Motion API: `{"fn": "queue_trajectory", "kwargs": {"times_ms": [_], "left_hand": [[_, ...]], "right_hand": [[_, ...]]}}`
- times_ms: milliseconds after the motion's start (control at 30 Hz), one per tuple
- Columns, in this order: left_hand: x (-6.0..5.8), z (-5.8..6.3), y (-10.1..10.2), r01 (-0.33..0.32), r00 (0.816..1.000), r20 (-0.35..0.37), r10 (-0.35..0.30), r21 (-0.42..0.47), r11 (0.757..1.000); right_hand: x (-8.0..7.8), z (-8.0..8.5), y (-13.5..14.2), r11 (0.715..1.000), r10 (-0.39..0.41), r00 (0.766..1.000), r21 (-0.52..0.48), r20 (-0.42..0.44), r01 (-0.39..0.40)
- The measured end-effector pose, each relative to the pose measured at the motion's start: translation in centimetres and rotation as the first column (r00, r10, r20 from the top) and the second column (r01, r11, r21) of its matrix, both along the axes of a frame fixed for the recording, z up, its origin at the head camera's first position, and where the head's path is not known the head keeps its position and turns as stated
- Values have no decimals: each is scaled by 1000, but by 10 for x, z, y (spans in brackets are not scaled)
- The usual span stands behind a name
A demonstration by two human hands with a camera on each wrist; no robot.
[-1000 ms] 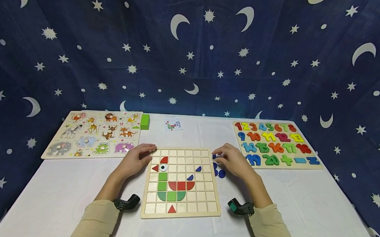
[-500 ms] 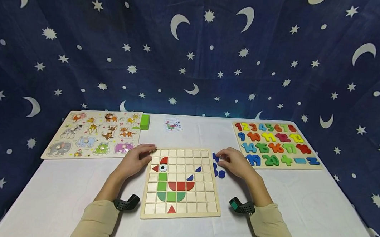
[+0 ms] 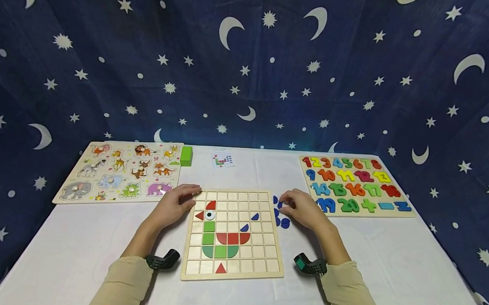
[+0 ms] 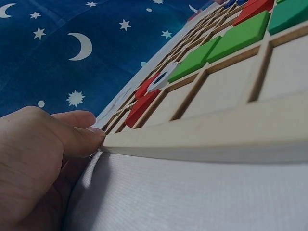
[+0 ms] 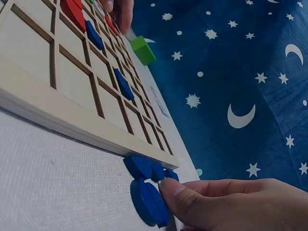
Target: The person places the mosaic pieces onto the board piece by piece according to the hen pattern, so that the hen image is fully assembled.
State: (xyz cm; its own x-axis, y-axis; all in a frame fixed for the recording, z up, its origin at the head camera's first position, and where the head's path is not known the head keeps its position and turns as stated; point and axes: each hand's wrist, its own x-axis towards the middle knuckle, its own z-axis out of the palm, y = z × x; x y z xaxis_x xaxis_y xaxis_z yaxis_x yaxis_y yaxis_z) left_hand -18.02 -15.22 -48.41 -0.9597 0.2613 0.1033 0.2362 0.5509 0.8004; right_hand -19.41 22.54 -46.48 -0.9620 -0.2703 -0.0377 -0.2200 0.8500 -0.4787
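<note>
A square wooden grid board [image 3: 262, 265] bears red, green and blue flat shapes and a round eye piece [image 3: 210, 215] laid out as a bird. My left hand [image 3: 173, 207] rests at the board's far left corner, fingertips and thumb touching its edge in the left wrist view [image 4: 43, 154]. Beyond the right edge lies a small group of blue half-round pieces [image 5: 147, 202]. There my right hand [image 3: 301, 208] pinches one blue half-round piece [image 3: 280, 204] between thumb and index tip. Two more blue half-rounds [image 3: 255, 216] sit on the grid. The right index finger is largely hidden in the right wrist view.
A picture card [image 3: 223, 160] with a bird design lies behind the board. At the left back are an animal peg puzzle [image 3: 97, 199] and a green block [image 3: 186, 156]; at the right back, a number puzzle [image 3: 374, 212]. A blue starry cloth [image 3: 250, 42] hangs behind the white table.
My right hand has shifted slightly right, and the thumb and index have closed together over the far blue pieces, two of which now lie apart. My left hand keeps its place.
</note>
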Motion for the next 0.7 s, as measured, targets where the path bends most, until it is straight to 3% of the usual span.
{"fn": "queue_trajectory", "kwargs": {"times_ms": [233,533,700], "left_hand": [[0,1,1,-6,1000,3,6,1,1000],[0,0,1,-2,1000,-27,2,5,1000],[0,-1,2,-5,1000,-22,5,-1,1000]], "right_hand": [[-1,-1,0,1000,4,1000,3,3,-4],[1,6,10,992,123,992,6,3,-123],[0,8,7,995,89,996,39,21,-90]]}}
